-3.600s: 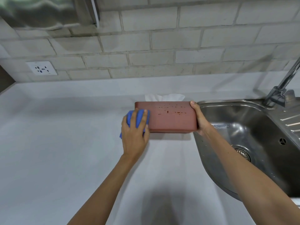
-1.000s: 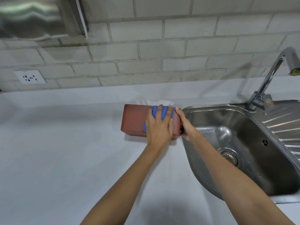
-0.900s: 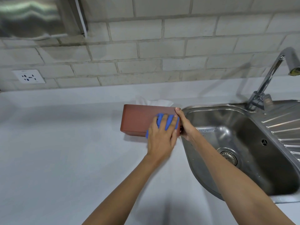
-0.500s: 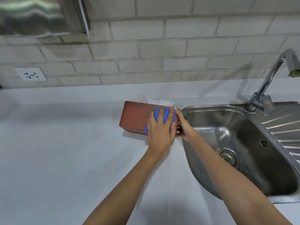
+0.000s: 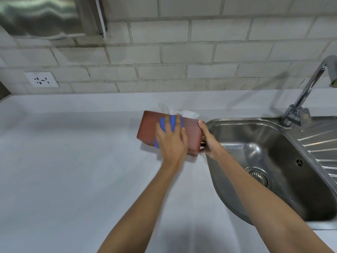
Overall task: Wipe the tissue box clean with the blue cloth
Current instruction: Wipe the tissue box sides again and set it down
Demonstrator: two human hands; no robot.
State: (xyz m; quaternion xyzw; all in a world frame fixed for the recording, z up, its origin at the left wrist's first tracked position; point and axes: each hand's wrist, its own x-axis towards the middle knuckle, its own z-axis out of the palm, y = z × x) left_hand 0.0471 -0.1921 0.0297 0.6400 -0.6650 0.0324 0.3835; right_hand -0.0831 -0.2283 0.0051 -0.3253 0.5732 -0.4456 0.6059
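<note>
A reddish-brown tissue box [image 5: 148, 129] lies tipped on the white counter beside the sink, its broad side facing me. White tissue [image 5: 184, 113] sticks out behind its far edge. My left hand [image 5: 172, 141] presses the blue cloth [image 5: 164, 124] flat against the middle of that side; the cloth shows between and past my fingers. My right hand [image 5: 207, 141] grips the box's right end, thumb on the top corner. No spots are visible on the uncovered part of the box.
A steel sink [image 5: 273, 161] with a drain lies right of the box, and a chrome tap [image 5: 302, 99] stands behind it. A brick wall with a socket [image 5: 42, 79] runs along the back. The white counter [image 5: 63, 161] stretches left and toward me.
My left hand with the cloth has slid left from the box's right part to its middle. The box has turned slightly, its left end farther away. The spots seen earlier no longer show.
</note>
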